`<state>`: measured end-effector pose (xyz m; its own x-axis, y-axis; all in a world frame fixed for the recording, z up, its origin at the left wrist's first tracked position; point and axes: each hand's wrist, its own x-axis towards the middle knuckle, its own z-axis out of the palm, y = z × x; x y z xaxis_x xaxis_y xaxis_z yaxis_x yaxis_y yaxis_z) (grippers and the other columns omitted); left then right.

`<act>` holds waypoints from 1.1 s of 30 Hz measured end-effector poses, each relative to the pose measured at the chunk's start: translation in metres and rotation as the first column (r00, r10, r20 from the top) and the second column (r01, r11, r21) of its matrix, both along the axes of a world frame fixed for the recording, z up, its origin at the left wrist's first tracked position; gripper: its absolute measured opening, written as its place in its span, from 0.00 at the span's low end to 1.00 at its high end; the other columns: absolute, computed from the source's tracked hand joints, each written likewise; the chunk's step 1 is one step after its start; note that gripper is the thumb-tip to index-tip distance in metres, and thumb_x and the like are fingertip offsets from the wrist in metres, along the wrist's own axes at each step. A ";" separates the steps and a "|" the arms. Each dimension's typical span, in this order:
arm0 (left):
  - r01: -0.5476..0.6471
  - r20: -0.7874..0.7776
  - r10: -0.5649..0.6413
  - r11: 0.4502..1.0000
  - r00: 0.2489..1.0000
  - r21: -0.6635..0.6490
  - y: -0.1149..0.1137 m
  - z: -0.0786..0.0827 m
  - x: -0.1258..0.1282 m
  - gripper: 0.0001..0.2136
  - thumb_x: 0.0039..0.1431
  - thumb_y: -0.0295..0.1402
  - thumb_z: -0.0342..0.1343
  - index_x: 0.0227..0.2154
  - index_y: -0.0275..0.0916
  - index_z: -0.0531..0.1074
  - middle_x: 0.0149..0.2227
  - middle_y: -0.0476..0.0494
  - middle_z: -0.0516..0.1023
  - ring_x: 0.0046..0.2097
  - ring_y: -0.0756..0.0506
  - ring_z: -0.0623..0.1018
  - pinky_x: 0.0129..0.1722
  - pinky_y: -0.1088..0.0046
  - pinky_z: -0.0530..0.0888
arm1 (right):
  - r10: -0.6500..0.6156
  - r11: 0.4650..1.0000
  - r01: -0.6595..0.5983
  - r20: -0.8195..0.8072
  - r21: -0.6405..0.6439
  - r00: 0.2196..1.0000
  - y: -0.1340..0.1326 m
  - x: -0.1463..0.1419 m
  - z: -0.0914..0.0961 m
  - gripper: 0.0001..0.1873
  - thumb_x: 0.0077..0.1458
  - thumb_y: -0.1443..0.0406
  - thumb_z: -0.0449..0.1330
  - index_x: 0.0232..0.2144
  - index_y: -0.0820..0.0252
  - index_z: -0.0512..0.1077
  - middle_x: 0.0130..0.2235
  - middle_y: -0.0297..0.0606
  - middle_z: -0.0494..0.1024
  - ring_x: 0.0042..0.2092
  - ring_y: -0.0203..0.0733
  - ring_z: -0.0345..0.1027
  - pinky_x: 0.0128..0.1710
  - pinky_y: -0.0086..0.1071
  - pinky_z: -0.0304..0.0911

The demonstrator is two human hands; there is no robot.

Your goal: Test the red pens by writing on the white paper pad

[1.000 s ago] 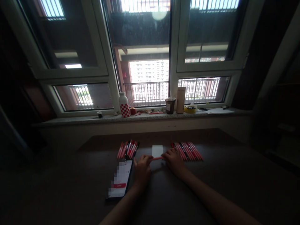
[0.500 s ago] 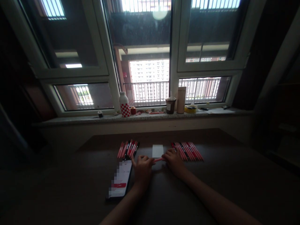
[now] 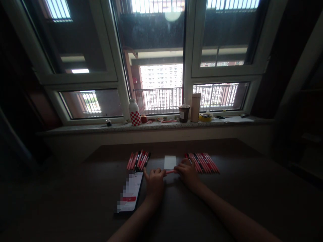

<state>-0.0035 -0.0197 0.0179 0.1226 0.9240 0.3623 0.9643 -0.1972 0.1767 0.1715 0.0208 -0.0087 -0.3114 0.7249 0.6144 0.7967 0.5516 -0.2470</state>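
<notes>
Both my hands hold one pink pen (image 3: pixel 171 171) level, just above the dark table (image 3: pixel 227 201). My left hand (image 3: pixel 154 183) pinches its left end with the fingers curled. My right hand (image 3: pixel 187 173) grips its right end. Just behind the pen lies a small white card (image 3: pixel 170 162). A row of pink and black pens (image 3: pixel 138 160) lies to the left of the card, and a second row of pens (image 3: pixel 203 162) lies to the right, touching my right hand's far side.
A phone (image 3: pixel 130 192) with a lit screen lies left of my left hand. The windowsill (image 3: pixel 75 128) carries a checked bottle (image 3: pixel 134 113), a cup (image 3: pixel 183 113), a tall tumbler (image 3: pixel 195 107) and a tape roll (image 3: pixel 205 117).
My hands and the pen stay almost in place. My left fingers have shifted slightly along the pen's left end.
</notes>
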 end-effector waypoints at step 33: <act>-0.015 0.102 0.001 0.990 0.995 0.142 0.003 -0.009 -0.003 0.13 0.61 0.30 0.48 0.45 0.48 0.72 0.46 0.48 0.77 0.54 0.41 0.70 0.62 0.40 0.38 | -0.023 0.999 0.024 -0.024 0.039 0.999 0.001 0.002 -0.004 0.05 0.57 0.64 0.60 0.35 0.47 0.76 0.33 0.30 0.78 0.47 0.46 0.62 0.58 0.51 0.34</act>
<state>-0.0067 -0.0169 0.0089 0.0713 0.8627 0.5007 0.9444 -0.2199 0.2444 0.1737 0.0217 -0.0131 -0.2795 0.7071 0.6495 0.8038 0.5423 -0.2445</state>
